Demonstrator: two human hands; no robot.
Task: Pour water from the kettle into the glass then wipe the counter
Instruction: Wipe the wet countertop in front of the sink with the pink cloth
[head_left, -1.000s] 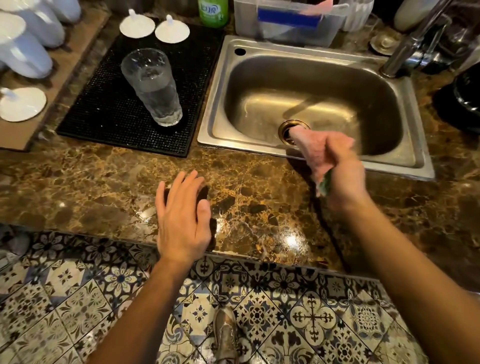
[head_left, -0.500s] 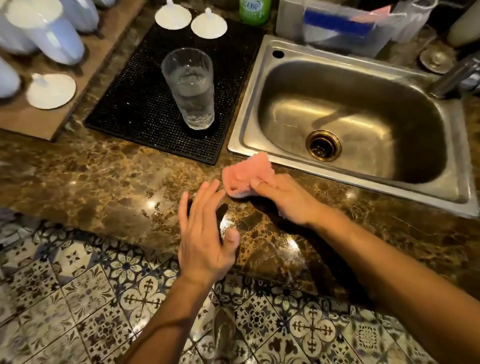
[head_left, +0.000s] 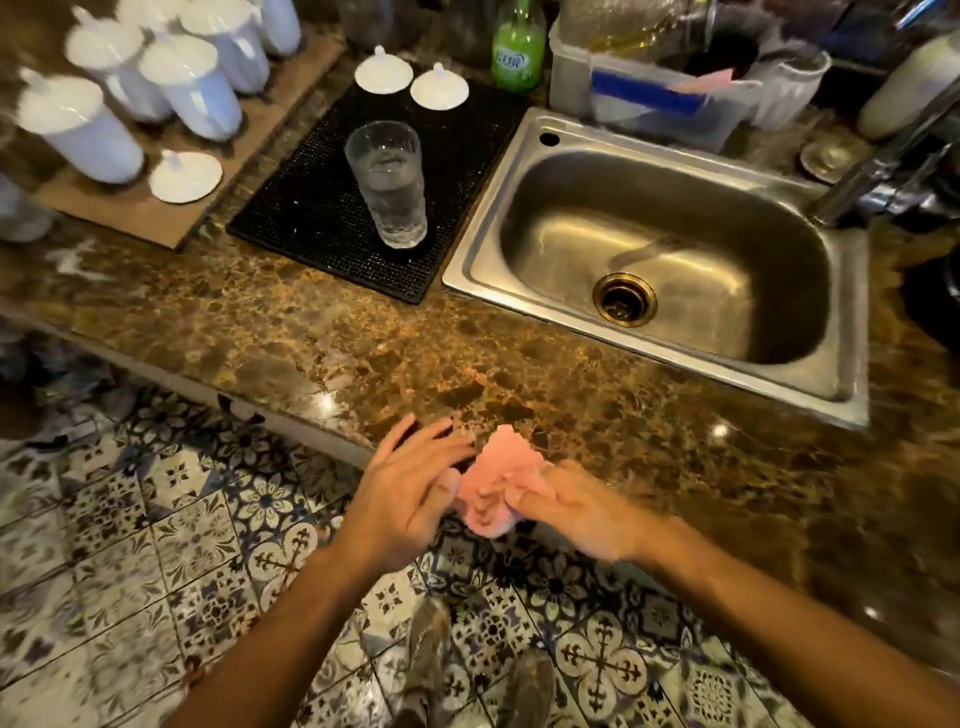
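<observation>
A ribbed glass (head_left: 387, 187) holding water stands upright on a black mat (head_left: 306, 223) left of the sink. At the brown marble counter's (head_left: 519, 364) front edge, my right hand (head_left: 576, 514) holds a crumpled pink cloth (head_left: 493, 483), which partly overhangs the edge. My left hand (head_left: 410, 493) is just left of the cloth, fingers straight and spread, its thumb close to the cloth's left side. Both hands are blurred. No kettle is plainly visible.
A steel sink (head_left: 467, 260) with a faucet (head_left: 872, 171) takes the right side. Behind are white lidded containers (head_left: 83, 124) on a board, loose white lids (head_left: 382, 73), a green bottle (head_left: 518, 47) and a plastic tub (head_left: 639, 88). Patterned floor tiles and my shoes (head_left: 431, 665) lie below.
My right hand carried the pink cloth from above the sink onto the counter, then toward me to the front edge. My left hand stayed open and now sits against the cloth.
</observation>
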